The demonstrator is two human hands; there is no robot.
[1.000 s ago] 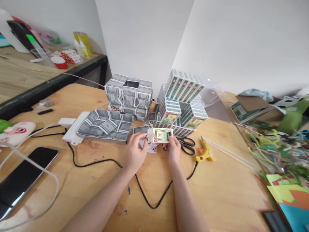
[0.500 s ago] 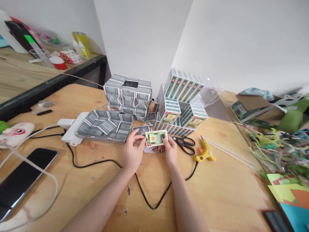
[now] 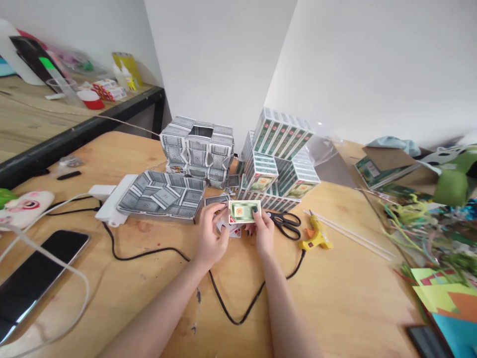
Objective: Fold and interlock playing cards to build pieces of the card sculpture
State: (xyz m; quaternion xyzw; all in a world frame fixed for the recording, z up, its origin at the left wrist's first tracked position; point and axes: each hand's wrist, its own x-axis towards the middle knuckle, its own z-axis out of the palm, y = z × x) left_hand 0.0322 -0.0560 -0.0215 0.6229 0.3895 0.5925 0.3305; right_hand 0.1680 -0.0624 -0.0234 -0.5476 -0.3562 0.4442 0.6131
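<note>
A green and white playing card box point(image 3: 244, 212) is gripped in my right hand point(image 3: 264, 233), its thumb across the front face. At the box's left end is my left hand point(image 3: 212, 233), thumb and fingers apart, the fingertips close to that edge; whether they touch it I cannot tell. Loose playing cards point(image 3: 234, 231) lie on the table partly hidden beneath the box and hands. Behind, to the left, sits a shallow tray made of cards point(image 3: 197, 211). Black scissors point(image 3: 288, 226) rest just right of my right hand.
Stacked card boxes point(image 3: 263, 171) and a card-covered structure point(image 3: 197, 149) stand at the back. A yellow glue gun point(image 3: 316, 236) lies right, beside clear glue sticks point(image 3: 357, 238); its black cord point(image 3: 238, 322) loops in front. A power strip point(image 3: 115, 201) and phone point(image 3: 44, 278) are left.
My left thumb has come away from the box's left end and dropped lower, spreading from the fingers. The box in my right hand has shifted slightly to the right.
</note>
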